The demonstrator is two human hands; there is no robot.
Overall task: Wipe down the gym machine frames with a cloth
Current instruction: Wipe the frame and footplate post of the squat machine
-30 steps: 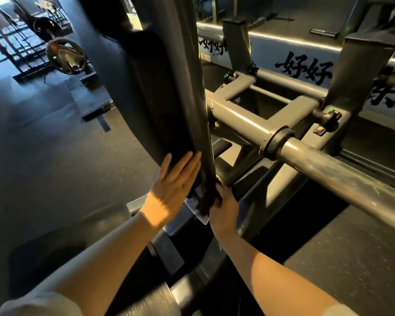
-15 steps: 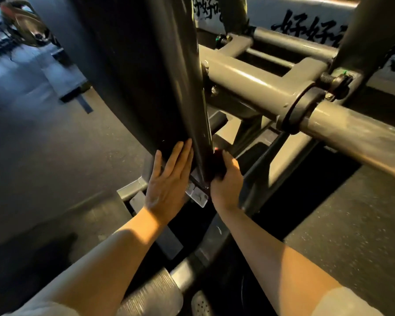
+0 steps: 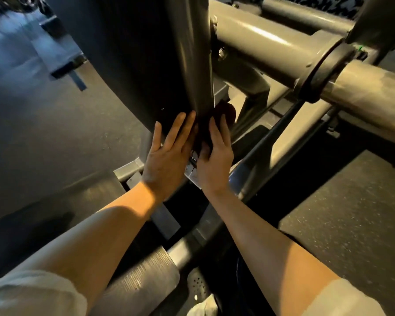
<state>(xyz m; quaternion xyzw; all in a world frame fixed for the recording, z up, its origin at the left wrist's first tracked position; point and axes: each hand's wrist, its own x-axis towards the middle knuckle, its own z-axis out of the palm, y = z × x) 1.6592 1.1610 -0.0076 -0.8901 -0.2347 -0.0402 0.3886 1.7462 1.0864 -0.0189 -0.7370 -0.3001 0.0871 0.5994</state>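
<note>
Maroon cloth (image 3: 224,112) at right hand's (image 3: 216,164) twelve o'clock, pressed on frame upright (image 3: 196,65) under straight fingers; left hand (image 3: 167,156) flat alongside, grasping nothing.

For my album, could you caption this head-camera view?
Left hand flat on the dark upright frame post, right hand pressing a dark maroon cloth against it.

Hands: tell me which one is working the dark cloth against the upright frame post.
The right hand: it presses the dark cloth against the post's right side. The left hand lies flat and bare on the post's left face.
</note>
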